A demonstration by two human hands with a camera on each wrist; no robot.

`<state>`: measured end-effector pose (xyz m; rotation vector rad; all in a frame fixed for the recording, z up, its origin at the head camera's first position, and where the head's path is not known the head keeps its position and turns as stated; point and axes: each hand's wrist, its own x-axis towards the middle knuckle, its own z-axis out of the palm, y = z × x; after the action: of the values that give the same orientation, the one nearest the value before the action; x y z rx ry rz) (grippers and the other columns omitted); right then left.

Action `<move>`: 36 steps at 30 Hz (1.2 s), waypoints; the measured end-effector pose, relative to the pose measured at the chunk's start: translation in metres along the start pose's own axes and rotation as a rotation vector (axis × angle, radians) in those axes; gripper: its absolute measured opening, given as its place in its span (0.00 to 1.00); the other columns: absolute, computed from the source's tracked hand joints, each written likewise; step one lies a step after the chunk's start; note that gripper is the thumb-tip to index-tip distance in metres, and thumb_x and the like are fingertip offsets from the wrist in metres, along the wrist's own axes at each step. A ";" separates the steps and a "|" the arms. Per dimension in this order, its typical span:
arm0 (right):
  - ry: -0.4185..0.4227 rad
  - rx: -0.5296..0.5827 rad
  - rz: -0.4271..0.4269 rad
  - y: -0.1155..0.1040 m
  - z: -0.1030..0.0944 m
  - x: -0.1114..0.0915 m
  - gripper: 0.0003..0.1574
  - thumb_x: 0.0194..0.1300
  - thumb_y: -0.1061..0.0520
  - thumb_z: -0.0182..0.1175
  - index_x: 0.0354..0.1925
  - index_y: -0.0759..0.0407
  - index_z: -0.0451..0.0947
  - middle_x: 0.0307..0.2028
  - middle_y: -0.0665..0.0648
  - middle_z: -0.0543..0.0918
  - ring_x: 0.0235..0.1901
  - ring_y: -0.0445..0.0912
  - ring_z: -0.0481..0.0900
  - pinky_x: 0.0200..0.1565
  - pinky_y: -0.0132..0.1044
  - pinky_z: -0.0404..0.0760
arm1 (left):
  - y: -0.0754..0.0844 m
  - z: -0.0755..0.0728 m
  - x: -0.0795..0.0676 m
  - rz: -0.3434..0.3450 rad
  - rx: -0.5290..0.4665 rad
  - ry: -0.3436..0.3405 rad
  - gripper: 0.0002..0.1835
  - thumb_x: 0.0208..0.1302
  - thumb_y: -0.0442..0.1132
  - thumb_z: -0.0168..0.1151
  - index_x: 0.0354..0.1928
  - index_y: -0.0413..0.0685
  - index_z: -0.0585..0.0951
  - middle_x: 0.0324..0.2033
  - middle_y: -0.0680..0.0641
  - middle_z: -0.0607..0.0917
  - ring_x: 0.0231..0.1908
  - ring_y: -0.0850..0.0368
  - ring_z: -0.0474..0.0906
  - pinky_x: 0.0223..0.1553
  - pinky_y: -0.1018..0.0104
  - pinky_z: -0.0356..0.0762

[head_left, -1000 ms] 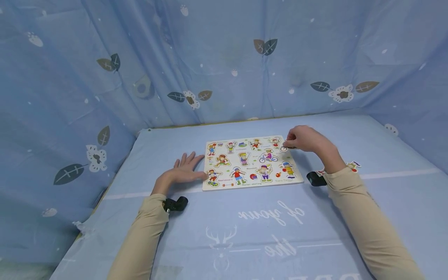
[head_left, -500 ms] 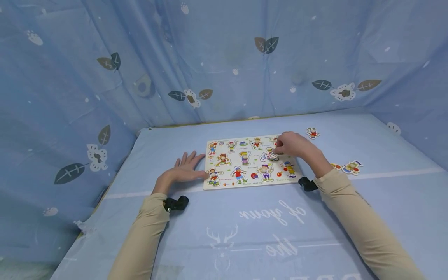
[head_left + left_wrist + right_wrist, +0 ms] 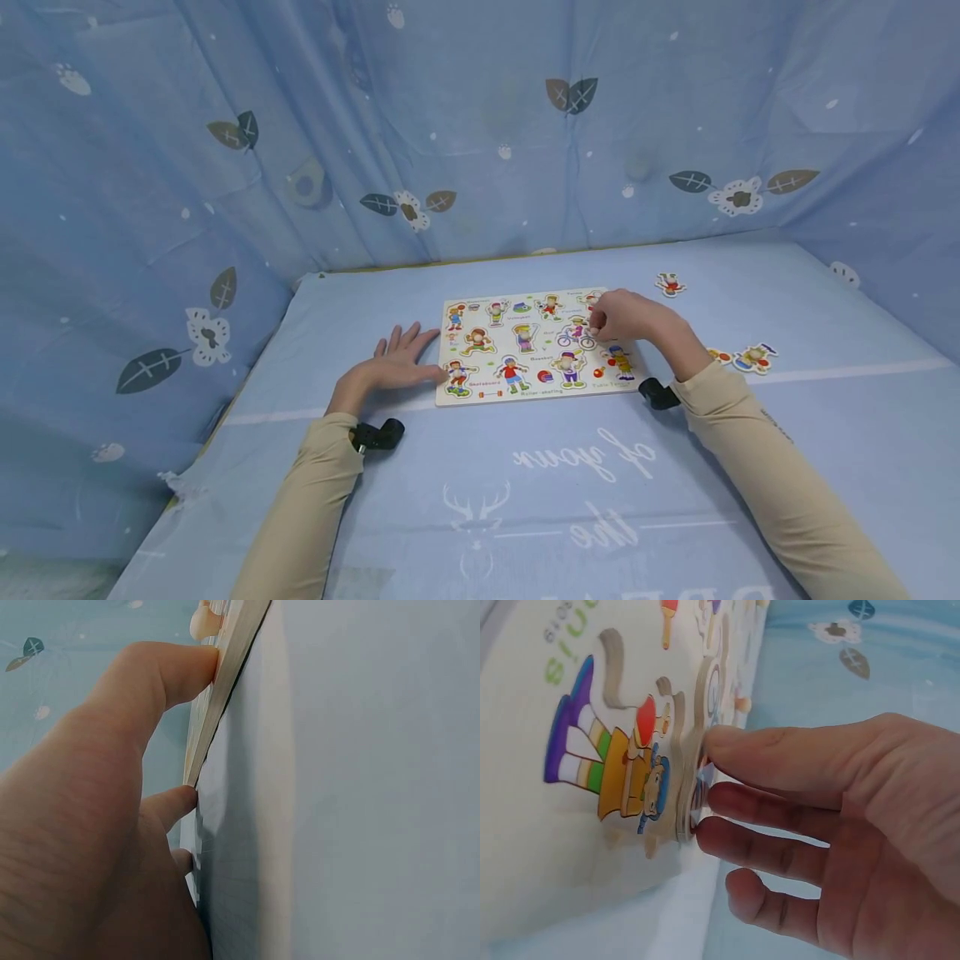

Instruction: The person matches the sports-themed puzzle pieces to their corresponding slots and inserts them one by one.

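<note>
A wooden peg puzzle board with printed sports children lies on the blue cloth. In the head view my left hand has its fingers spread beside the board's left edge. In the left wrist view the thumb touches that edge. My right hand is over the board's right side, pinching the cyclist puzzle piece at its bicycle recess, the piece mostly hidden by the fingers. Near this hand, in the right wrist view, is the recess picture of a table-tennis player.
To the right of the board lie several loose puzzle pieces: one red-and-white piece at the back, and another piece beside the right sleeve. A blue patterned curtain hangs behind the table.
My right hand has moved left from the board's right edge onto the bicycle recess with the puzzle piece, then shifted slightly there. The left hand has stayed at the left edge.
</note>
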<state>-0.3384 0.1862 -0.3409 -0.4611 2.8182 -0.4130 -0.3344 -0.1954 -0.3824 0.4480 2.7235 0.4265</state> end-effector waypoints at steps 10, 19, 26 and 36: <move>0.041 -0.039 -0.007 -0.002 0.003 0.001 0.06 0.65 0.60 0.62 0.38 0.60 0.85 0.35 0.56 0.83 0.32 0.47 0.75 0.37 0.40 0.76 | 0.000 0.001 0.002 -0.001 0.008 -0.003 0.52 0.60 0.69 0.54 0.80 0.57 0.47 0.78 0.40 0.37 0.75 0.35 0.24 0.72 0.36 0.27; 0.078 -0.090 -0.035 -0.011 0.011 0.007 0.06 0.65 0.58 0.63 0.34 0.59 0.85 0.29 0.54 0.80 0.26 0.46 0.72 0.31 0.37 0.69 | 0.001 0.000 -0.001 0.009 0.004 -0.003 0.51 0.61 0.68 0.54 0.80 0.56 0.47 0.78 0.39 0.37 0.75 0.35 0.24 0.72 0.35 0.27; 0.042 -0.080 -0.089 -0.011 0.007 0.004 0.06 0.66 0.63 0.61 0.32 0.59 0.83 0.33 0.57 0.77 0.32 0.49 0.70 0.34 0.39 0.67 | 0.001 0.000 0.000 0.012 0.005 0.001 0.51 0.61 0.68 0.55 0.79 0.55 0.47 0.78 0.38 0.38 0.75 0.34 0.24 0.72 0.35 0.27; 0.084 -0.016 -0.125 -0.002 0.012 0.011 0.09 0.65 0.62 0.62 0.27 0.57 0.82 0.35 0.57 0.77 0.33 0.48 0.69 0.35 0.40 0.66 | 0.001 0.000 -0.001 0.016 -0.001 0.009 0.51 0.61 0.67 0.55 0.79 0.55 0.48 0.78 0.38 0.38 0.75 0.34 0.25 0.72 0.35 0.28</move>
<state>-0.3447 0.1775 -0.3536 -0.6396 2.8850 -0.4450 -0.3336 -0.1947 -0.3819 0.4698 2.7301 0.4347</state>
